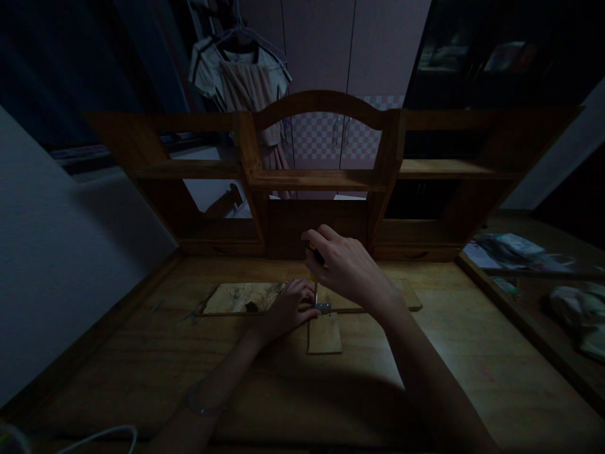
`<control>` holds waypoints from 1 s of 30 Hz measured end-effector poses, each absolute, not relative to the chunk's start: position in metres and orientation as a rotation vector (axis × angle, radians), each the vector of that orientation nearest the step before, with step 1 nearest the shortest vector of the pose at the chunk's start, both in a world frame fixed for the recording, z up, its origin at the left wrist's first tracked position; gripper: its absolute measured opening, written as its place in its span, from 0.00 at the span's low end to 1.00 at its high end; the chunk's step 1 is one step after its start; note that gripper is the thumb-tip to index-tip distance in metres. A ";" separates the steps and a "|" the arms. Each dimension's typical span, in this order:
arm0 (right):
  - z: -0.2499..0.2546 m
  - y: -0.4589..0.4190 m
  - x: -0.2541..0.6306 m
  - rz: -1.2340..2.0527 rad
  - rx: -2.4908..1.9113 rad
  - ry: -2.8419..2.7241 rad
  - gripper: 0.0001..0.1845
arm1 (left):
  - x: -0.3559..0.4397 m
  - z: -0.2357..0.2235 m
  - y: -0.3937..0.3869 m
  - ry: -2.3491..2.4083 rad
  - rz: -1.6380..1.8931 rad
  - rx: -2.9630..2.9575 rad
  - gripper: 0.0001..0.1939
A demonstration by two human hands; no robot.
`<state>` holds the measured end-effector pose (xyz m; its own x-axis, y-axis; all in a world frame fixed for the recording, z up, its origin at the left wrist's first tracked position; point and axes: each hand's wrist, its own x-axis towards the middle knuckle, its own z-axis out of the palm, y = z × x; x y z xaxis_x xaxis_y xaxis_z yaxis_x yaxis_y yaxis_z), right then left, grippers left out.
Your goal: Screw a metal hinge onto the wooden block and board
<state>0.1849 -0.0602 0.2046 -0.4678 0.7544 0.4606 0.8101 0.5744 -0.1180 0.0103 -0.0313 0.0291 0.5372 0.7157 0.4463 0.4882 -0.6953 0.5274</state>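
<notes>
My right hand (338, 258) is closed round the dark and yellow handle of a screwdriver (316, 294), which stands upright with its tip down on a small metal bracket (324, 307). The bracket lies where a long wooden board (231, 296) meets a small square wooden piece (324, 335). Resting on the long board, my left hand (295, 299) has its thumb and fingers closed about the bracket's left end. Its fingertips partly hide the bracket and the joint. Dark stains mark the left part of the long board.
Under the work is a wooden desktop (189, 372). A wooden shelf unit (316, 181) stands along its back edge. Thin small items (189, 314) lie left of the board. A white cable (108, 431) curves at the lower left; cloth (579, 315) lies at the right.
</notes>
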 end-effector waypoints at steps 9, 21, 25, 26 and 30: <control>0.205 -0.061 0.184 -0.170 -1.277 -2.346 0.16 | 0.011 0.027 -0.031 1.015 0.930 2.411 0.13; 0.205 -0.061 0.182 -0.089 -1.217 -2.379 0.18 | 0.012 0.026 -0.028 1.059 0.883 2.432 0.14; 0.208 -0.065 0.183 -0.007 -1.154 -2.392 0.20 | 0.010 0.020 -0.027 1.047 0.869 2.388 0.12; 0.208 -0.066 0.184 0.014 -1.140 -2.396 0.20 | 0.010 0.018 -0.027 1.041 0.862 2.377 0.12; 0.208 -0.065 0.183 0.023 -1.159 -2.361 0.19 | 0.009 0.019 -0.029 1.054 0.861 2.385 0.12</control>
